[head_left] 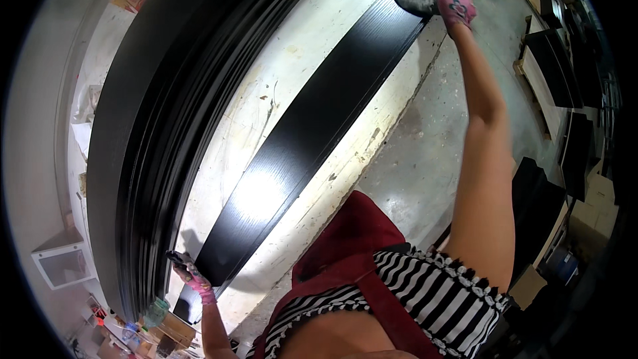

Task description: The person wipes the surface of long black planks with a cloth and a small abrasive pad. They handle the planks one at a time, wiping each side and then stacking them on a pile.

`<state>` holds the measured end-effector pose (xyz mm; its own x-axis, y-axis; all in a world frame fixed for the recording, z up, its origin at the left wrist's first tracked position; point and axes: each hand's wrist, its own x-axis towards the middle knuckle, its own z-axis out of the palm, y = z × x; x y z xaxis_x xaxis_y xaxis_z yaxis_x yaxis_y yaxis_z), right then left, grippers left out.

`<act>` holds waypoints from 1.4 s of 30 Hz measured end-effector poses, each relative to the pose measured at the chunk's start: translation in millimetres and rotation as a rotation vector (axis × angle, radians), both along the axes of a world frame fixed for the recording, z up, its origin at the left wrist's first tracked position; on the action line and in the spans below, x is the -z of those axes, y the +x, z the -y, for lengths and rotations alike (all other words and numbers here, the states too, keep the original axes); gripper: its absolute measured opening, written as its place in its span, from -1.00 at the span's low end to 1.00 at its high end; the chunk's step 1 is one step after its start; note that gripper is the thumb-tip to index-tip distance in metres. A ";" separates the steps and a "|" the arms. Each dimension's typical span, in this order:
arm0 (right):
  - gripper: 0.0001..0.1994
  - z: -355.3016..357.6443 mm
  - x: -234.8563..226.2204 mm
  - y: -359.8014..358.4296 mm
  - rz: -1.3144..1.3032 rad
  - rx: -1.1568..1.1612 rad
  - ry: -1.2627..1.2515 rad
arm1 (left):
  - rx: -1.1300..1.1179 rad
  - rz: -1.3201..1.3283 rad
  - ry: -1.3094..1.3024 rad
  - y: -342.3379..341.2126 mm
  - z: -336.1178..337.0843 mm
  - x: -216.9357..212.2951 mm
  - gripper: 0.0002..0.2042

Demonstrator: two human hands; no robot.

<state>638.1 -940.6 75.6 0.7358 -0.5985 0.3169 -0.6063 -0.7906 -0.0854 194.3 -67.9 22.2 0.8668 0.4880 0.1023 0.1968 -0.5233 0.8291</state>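
Note:
A long black board [312,119] with a fine grain lies slantwise across the white worktable. At its far end my right hand [446,1], in a pink and dark grey glove, grips the edge, the thumb laid over the top face. My left hand [193,276], gloved the same way, is at the board's near end by its left edge. Its dark fingertips reach past that edge toward the stack, apart from the board, and the hand casts a shadow on the table.
Tall stacked black boards [159,126] run along the table's [259,93] left side. A green plastic bottle [157,312] and small items stand at lower left. Beyond the table's right edge, on the concrete floor [425,126], are pallets [535,86] with dark panels and a cardboard box [595,209].

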 end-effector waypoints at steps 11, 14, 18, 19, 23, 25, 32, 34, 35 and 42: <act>-0.40 -443.3 7.2 -281.5 -0.001 -1.438 0.551 | 0.339 -0.104 -0.283 128.0 205.3 -33.2 -0.28; -0.41 -459.3 23.8 -294.6 0.085 -1.492 0.573 | 0.306 -0.142 -0.247 124.0 196.6 -30.7 -0.25; -0.42 -408.0 39.4 -269.0 0.168 -1.356 0.462 | 0.397 -0.116 -0.178 124.2 193.3 -27.0 -0.15; -0.41 -384.4 36.8 -255.5 0.178 -1.298 0.410 | 0.403 -0.129 -0.162 126.1 194.0 -27.9 -0.13; -0.30 -278.6 29.3 -190.4 0.094 -0.998 0.860 | 0.395 -0.123 -0.146 125.1 201.4 -32.8 -0.10; -0.34 -217.6 35.2 -154.7 0.263 -0.749 1.423 | 0.390 -0.104 -0.147 123.8 198.1 -26.1 -0.10; -0.75 40.2 103.6 -30.7 0.078 -0.164 0.041 | 0.442 -0.104 -0.082 127.9 190.2 -26.7 -0.11; -0.74 53.9 68.5 -9.9 0.094 -0.103 0.036 | 0.404 -0.095 -0.085 121.8 189.7 -27.2 -0.12; -0.72 39.1 44.9 -6.2 0.269 -0.270 -0.042 | 0.396 -0.093 -0.110 119.4 194.2 -29.4 -0.12; -0.60 -89.6 64.7 -65.3 0.411 -0.503 -0.093 | 0.390 -0.135 -0.179 130.1 203.4 -38.7 -0.28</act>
